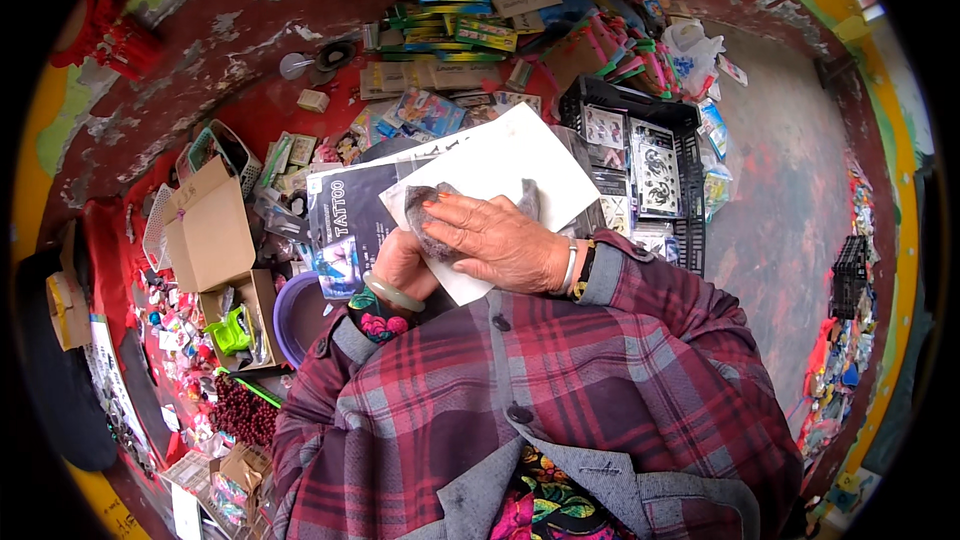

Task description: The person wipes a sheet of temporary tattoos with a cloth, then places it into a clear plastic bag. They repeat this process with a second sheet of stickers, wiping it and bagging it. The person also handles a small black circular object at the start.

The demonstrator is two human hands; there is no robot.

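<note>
My right hand lies over a crumpled grey cloth, pressing it onto a white sheet or board. The cloth shows on both sides of the fingers, which are stretched across it. At the sheet's lower left edge is my left hand, closed on it, with its fingertips hidden by the sheet and cloth. A dark blue printed packet sits to the left, partly under other flat sheets. Just right of the white sheet stands a black plastic crate of printed sheets in clear sleeves.
An open cardboard box and a purple basin stand on the left. Small boxes are stacked at the far side. Toys and packets cover the red floor mat. Grey floor extends on the right.
</note>
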